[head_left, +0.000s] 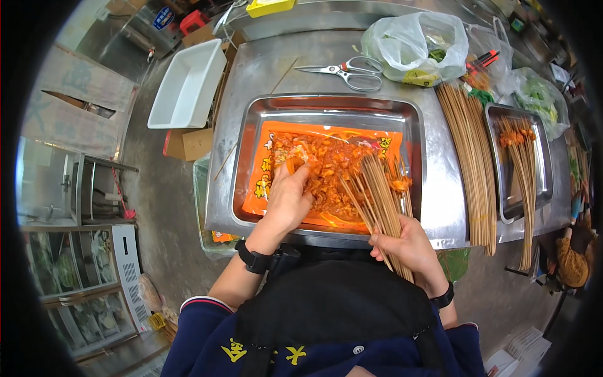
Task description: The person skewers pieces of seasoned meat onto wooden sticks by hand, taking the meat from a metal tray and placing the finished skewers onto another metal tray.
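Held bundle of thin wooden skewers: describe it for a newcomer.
On the grey metal table sits a large rectangular steel tray of reddish food. The thin wooden skewer bundle crosses its near edge. Unlike skewers farther right, this bundle's in the right hand.

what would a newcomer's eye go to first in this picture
Probably the vivid orange-red food, in the steel tray near the centre of the view, with the left hand at its left side. Next, perhaps, the bundle of skewers gripped in the right hand at the tray's near right.
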Available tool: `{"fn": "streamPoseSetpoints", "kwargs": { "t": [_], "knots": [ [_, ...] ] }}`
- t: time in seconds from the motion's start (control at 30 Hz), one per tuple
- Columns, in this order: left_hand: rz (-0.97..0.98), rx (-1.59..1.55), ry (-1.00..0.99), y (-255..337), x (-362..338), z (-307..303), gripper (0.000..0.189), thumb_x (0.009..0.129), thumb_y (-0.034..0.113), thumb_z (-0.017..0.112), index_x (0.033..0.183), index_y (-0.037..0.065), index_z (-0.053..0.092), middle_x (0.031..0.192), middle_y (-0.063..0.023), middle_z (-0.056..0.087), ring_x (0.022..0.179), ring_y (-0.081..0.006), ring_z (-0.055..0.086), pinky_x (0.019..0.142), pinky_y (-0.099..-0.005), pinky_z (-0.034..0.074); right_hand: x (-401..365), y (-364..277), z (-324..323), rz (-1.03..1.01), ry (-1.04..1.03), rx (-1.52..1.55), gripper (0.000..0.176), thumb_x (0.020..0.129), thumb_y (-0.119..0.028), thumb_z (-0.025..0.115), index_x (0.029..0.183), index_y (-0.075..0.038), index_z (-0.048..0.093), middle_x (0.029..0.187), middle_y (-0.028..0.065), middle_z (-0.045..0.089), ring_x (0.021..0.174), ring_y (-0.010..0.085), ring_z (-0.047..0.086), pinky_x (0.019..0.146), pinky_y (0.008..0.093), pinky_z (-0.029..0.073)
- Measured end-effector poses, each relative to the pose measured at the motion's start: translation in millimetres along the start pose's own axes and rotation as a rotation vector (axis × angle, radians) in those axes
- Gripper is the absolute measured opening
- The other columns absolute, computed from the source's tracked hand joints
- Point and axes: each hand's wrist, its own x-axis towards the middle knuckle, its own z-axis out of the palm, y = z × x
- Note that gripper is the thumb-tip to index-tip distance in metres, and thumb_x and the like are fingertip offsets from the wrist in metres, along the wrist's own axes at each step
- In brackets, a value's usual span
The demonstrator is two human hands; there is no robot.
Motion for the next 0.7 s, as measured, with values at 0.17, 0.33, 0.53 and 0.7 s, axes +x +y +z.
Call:
{"fn": "streamPoseSetpoints", "kwargs": {
  "t": [0.17, 0.33, 0.53, 0.7],
  "knots": [
    [-0.214, -0.044, -0.481, 27, 1, 3, 0.017, 0.066, 0.007, 0.062, 0.079, 0.000, 0.054, 0.082, -0.0166, 0.056, 0.080, -0.0361, 0.054, 0.069, -0.0427, 0.044, 0, 2, -2, -0.002, -0.009, 0.005, 0.013, 0.075, 0.000, 0.059, 0.085, 0.002, 0.051, 0.071, 0.0081, 0.057, 0.057, 0.0125, 0.058, 0.052, 0.0236, 0.049],
    [-0.064, 0.077, -0.461, 34, -5, 11, 0.018, 0.067, 0.011, 0.062, 0.075, -0.002, 0.053, 0.073, -0.0188, 0.054, 0.076, -0.0349, 0.054, 0.067, -0.0420, 0.044, 0, 5, -2, -0.012, -0.010, 0.016, 0.012, 0.077, -0.001, 0.059, 0.086, 0.003, 0.051, 0.069, 0.0054, 0.056, 0.057, 0.0100, 0.057, 0.051, 0.0213, 0.048],
    [-0.104, 0.108, -0.522, 25, 0, 4, 0.020, 0.064, 0.011, 0.062, 0.075, -0.003, 0.053, 0.072, -0.0193, 0.056, 0.067, -0.0316, 0.056, 0.062, -0.0388, 0.045, -1, 3, -2, -0.017, -0.022, 0.019, 0.013, 0.077, -0.002, 0.059, 0.087, 0.003, 0.051, 0.069, 0.0052, 0.056, 0.058, 0.0101, 0.058, 0.051, 0.0215, 0.048],
    [-0.676, -0.850, -0.374, 4, 1, 0, 0.018, 0.076, 0.012, 0.055, 0.087, -0.002, 0.057, 0.073, -0.0070, 0.059, 0.064, -0.0123, 0.055, 0.058, -0.0249, 0.044, -1, 2, 0, 0.008, -0.018, -0.002, 0.013, 0.078, -0.003, 0.059, 0.087, 0.004, 0.052, 0.070, 0.0054, 0.056, 0.058, 0.0106, 0.058, 0.052, 0.0216, 0.049]
  ]
}}
